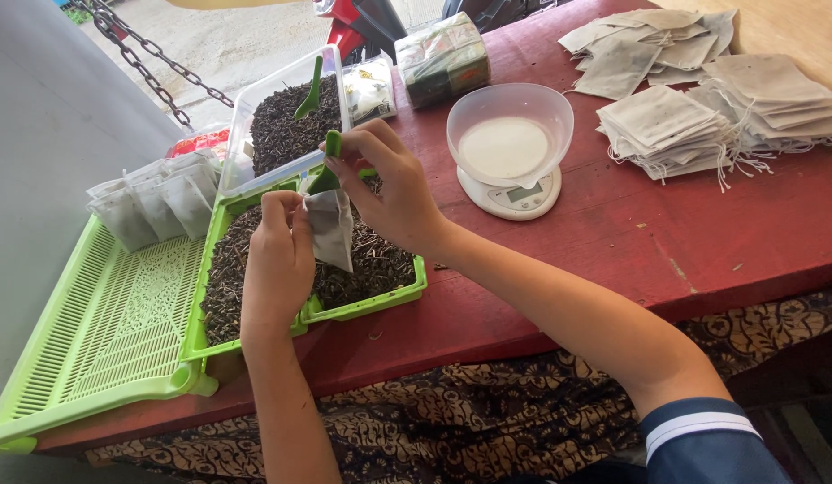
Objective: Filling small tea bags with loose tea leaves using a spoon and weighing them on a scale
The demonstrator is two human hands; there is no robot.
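Left hand (277, 260) pinches a small white bag (331, 229), fingers clamped on its upper edge, holding it over the green tray (367, 305) of dark loose tea (380, 264). Right hand (389, 184) grips a green scoop (326, 170), fingers closed round the handle, tip at the bag's mouth. Behind the tray: clear tub (255, 108) of tea with another scoop (310, 90) stuck in. Right of the tray: scale (515, 199) with a clear bowl (510, 125), then stacked empty bags (676, 125) well beyond. Left of the tray: green basket (102, 341) with filled bags (151, 206) at its far end. All on a red table (631, 242).
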